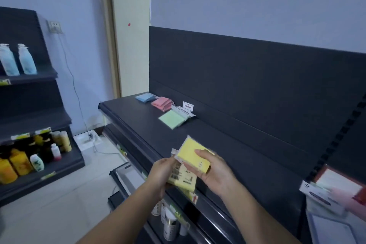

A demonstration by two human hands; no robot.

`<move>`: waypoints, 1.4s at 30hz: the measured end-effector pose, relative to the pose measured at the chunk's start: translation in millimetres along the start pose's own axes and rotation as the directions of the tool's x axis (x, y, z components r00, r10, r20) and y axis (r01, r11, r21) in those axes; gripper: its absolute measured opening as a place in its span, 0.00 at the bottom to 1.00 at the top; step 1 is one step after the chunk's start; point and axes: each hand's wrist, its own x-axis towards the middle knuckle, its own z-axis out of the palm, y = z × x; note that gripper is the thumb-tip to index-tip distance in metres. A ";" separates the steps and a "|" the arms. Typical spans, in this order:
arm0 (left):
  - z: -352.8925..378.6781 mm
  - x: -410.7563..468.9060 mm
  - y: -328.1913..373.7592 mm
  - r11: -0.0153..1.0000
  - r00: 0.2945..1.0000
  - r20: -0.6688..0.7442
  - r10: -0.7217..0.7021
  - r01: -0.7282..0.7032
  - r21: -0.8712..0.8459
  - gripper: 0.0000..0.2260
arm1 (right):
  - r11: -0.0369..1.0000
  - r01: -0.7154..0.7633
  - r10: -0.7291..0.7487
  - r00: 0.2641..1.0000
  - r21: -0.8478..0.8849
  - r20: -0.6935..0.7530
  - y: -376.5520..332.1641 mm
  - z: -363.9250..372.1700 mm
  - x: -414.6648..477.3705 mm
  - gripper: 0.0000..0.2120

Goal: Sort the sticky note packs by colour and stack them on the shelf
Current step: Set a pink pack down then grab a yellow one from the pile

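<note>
Pinching a yellow pack (191, 149), the right hand (216, 173) is covering part of a second pack (184, 179), gripped by the left hand (161, 175), fingers hidden.

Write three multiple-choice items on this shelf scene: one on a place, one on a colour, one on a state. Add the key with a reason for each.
1. Where does the green pack lie?
A. on the floor
B. on the shelf, beside the pink packs
C. in a box

2. What colour is the pack in the left hand?
A. white
B. red
C. yellow

3. What is the right hand doing?
A. gripping a pack
B. hanging idle
C. pressing flat on the shelf

Key:
1 B, it lies flat on the shelf next to the pink ones.
2 C, the lower yellow pack sits in that hand's fingers.
3 A, its thumb and fingers curl round the upper yellow pack.
</note>
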 end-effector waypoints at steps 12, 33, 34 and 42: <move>16.3 141.5 60.6 0.998 0.989 -0.147 -0.016 0.024 0.058 0.12 | 0.988 0.089 -0.070 0.986 -0.126 0.149 -55.9 -3.7 134.0 0.23; 75.4 259.3 61.4 0.942 0.944 0.274 0.184 -0.249 0.226 0.18 | 0.580 0.087 -0.653 0.643 -0.810 -0.399 -20.9 -35.3 245.8 0.13; 75.0 263.9 60.5 0.900 0.910 0.294 0.292 -0.366 0.238 0.20 | 0.547 0.083 -0.676 0.630 -0.833 -0.381 -21.4 -35.7 246.3 0.13; 68.1 291.5 43.9 0.554 0.809 0.311 0.499 -0.573 0.604 0.24 | 0.190 -0.063 -0.631 0.757 -0.980 -0.171 -10.2 -30.0 249.2 0.27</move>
